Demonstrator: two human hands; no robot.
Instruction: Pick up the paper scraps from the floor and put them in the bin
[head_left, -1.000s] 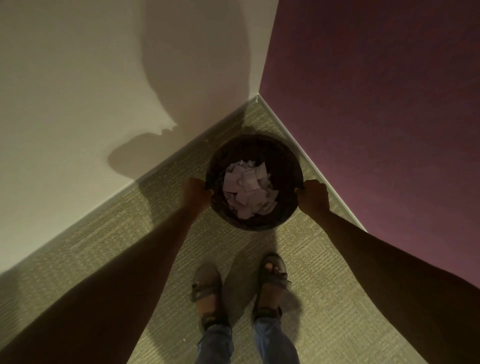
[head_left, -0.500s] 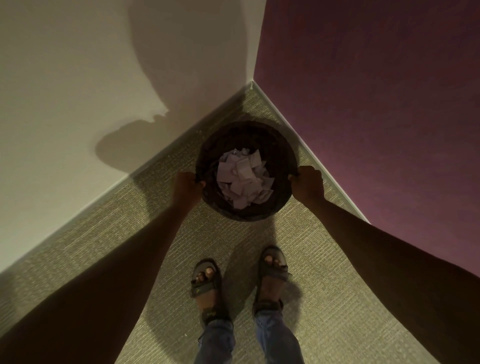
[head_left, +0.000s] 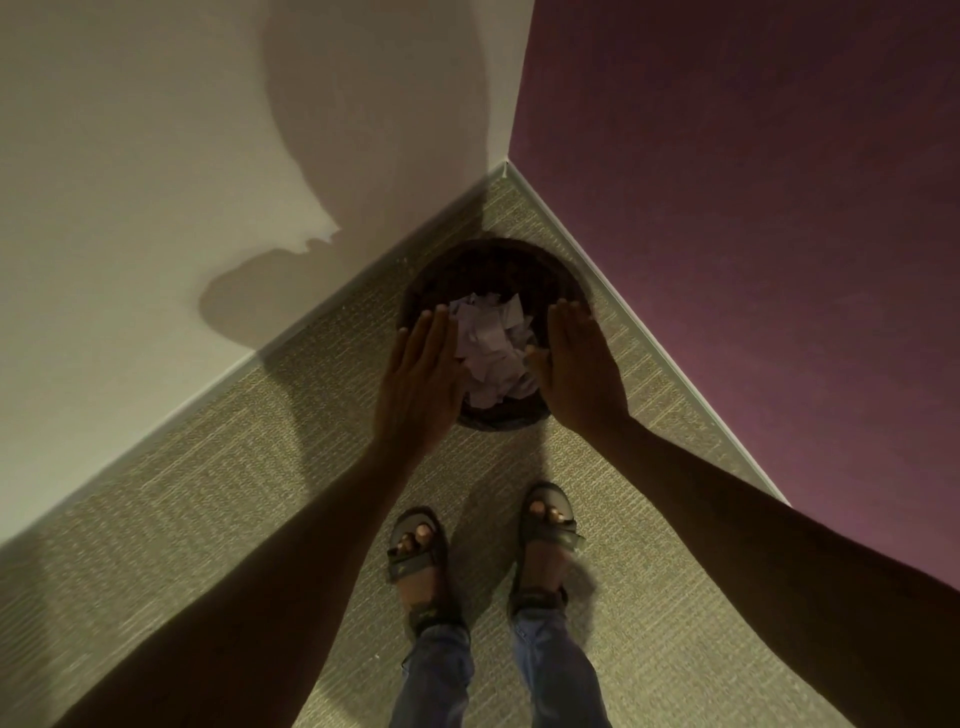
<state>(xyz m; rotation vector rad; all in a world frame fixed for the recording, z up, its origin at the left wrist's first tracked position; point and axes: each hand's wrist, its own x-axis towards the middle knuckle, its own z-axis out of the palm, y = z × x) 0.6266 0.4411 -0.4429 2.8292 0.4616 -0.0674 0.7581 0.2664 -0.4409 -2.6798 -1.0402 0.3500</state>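
Note:
A round dark bin (head_left: 493, 265) stands on the carpet in the room's corner. Inside it lies a heap of pale paper scraps (head_left: 493, 348). My left hand (head_left: 421, 379) hovers over the bin's left rim, palm down with straight fingers, holding nothing. My right hand (head_left: 576, 369) is spread flat over the right rim in the same way. Both hands cover part of the rim, and whether they touch it is unclear. I see no scraps on the visible carpet.
A cream wall (head_left: 182, 182) on the left and a purple wall (head_left: 753, 208) on the right meet just behind the bin. My two sandalled feet (head_left: 415, 556) stand on the olive carpet (head_left: 208, 519) right in front of it.
Both hands let go of the bin's rim and now lie flat and open above it. The bin stands closer to the corner than a second ago.

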